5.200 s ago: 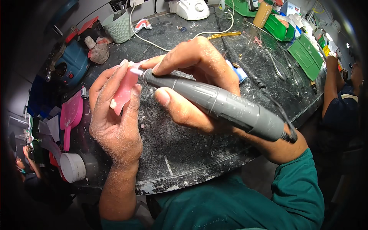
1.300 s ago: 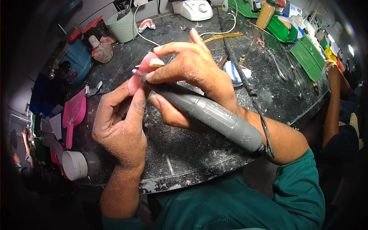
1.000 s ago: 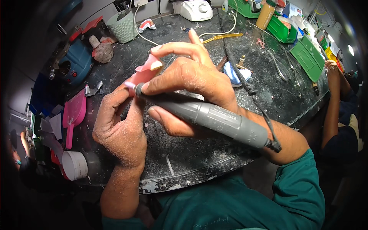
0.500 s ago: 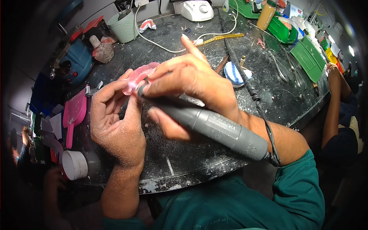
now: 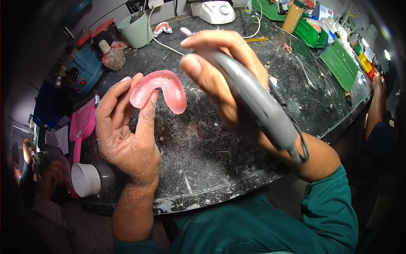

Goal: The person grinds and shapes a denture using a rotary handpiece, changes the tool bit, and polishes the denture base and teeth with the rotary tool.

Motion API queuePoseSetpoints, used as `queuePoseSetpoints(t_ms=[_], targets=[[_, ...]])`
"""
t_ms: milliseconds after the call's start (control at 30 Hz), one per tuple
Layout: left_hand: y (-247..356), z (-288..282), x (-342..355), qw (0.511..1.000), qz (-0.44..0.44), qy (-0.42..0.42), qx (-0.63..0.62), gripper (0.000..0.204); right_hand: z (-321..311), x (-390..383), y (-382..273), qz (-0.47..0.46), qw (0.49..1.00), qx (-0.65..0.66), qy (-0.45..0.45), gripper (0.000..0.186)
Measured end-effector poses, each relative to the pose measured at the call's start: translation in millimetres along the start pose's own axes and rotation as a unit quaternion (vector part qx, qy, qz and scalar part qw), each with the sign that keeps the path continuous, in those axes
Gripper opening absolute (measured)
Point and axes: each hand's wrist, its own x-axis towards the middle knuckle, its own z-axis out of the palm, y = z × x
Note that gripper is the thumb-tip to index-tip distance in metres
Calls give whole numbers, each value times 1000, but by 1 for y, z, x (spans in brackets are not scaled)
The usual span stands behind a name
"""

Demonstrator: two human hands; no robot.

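Left hand (image 5: 127, 131) pinched pink plate (image 5: 163, 88) up for a look | right hand (image 5: 224, 76) wrapped grinder (image 5: 253, 99), lifted clear | dusty bench (image 5: 203, 156) below

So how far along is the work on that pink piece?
Much grinding looks done: pale dust covers the dark bench and the left hand. That hand holds the pink horseshoe-shaped plate up, while the right hand holds the grey rotary handpiece clear of it. How much trimming is left cannot be told.

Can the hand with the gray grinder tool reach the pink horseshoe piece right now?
Probably yes: the right hand holds the gray grinder tool just beside the pink horseshoe piece, which the left hand holds up, nothing between them.
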Motion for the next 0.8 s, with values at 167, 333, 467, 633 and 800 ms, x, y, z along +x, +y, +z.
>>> queuePoseSetpoints(t_ms=[167, 333, 467, 633, 800], targets=[[0, 0, -1, 996, -12, -17, -87, 47, -1, 1, -5, 307, 898, 308, -72, 32], [-2, 2, -1, 954, -109, -113, -255, 46, 1, -6, -3, 278, 916, 284, -64, 28], [1, 5, -6, 968, -149, -70, -190, 40, 3, -9, -2, 215, 942, 235, -104, 25], [1, 4, -4, 966, -171, -44, -188, 39, -2, -1, -10, 147, 978, 128, -72, 31], [-7, -1, -7, 946, -180, -98, -252, 38, -8, -1, -12, 82, 982, 142, -97, 36]])
